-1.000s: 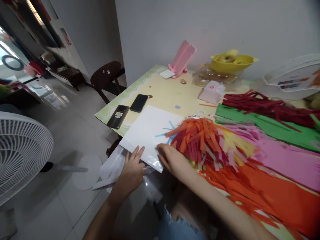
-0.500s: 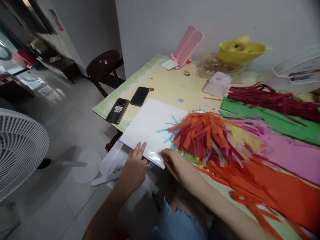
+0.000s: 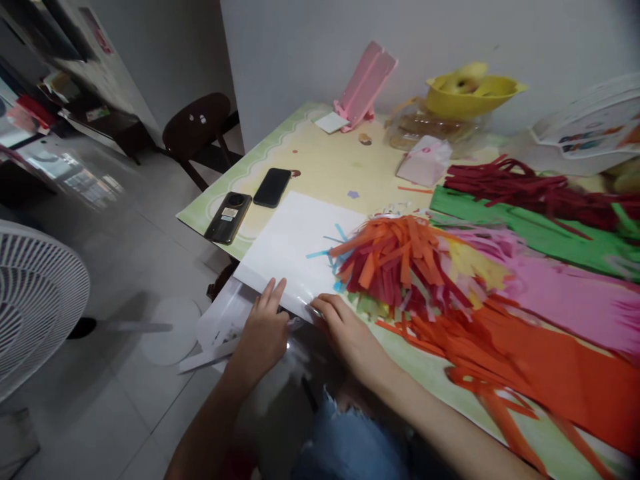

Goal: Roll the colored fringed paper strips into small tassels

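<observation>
A white paper sheet (image 3: 285,240) lies on the table, its near edge reaching past the table's front edge. Along that near edge runs a shiny clear strip, seemingly tape. My left hand (image 3: 265,330) has two fingers stretched out flat on the sheet's near edge; its other fingers are partly hidden. At the sheet's near right corner, my right hand (image 3: 345,330) is closed in a pinch on the edge, hiding the corner. Right of the sheet sits a heap of cut orange and red paper strips (image 3: 400,260), with a few blue strips (image 3: 333,253) overlapping the sheet.
Two phones, one black (image 3: 273,187) and one brown (image 3: 229,218), lie near the table's left edge. Orange fringed paper (image 3: 545,360), pink paper (image 3: 560,293) and green paper (image 3: 510,223) spread rightward. A pink stand (image 3: 367,83) and yellow bowl (image 3: 465,97) are behind. A fan (image 3: 40,307) stands left.
My right hand has moved slightly left along the sheet's near edge and now covers the corner with the shiny patch. My left hand stays on the edge. The view has shifted a little.
</observation>
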Demonstrator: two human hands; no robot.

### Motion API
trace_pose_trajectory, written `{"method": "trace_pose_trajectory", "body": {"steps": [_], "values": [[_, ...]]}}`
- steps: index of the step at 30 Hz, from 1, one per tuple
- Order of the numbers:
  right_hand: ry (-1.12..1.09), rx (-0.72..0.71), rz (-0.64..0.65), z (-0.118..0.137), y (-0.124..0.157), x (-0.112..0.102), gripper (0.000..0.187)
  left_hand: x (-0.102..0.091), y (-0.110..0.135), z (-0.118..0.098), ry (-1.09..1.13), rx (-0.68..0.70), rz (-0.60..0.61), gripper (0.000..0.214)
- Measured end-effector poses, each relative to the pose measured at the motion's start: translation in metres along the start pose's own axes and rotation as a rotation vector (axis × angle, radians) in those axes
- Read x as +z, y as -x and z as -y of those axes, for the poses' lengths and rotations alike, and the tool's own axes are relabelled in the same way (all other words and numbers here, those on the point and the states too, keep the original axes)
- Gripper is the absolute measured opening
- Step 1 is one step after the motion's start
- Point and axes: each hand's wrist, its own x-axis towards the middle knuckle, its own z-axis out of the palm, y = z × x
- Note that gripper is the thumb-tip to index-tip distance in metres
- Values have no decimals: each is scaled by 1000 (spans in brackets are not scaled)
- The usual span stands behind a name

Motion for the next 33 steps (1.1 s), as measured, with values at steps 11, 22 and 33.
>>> {"method": "trace_pose_trajectory", "body": {"steps": [11,22,33], "values": [[49,25,-141,1,-7,11,35,2,0,1,-60,27,-38,24],[125,-4,-134,10,-6,15,38,2,-1,1,-53,-4,-16,25],[132,-6,-54,14,-9,5,39,-7,-2,-7,-39,-53,-4,28]]}}
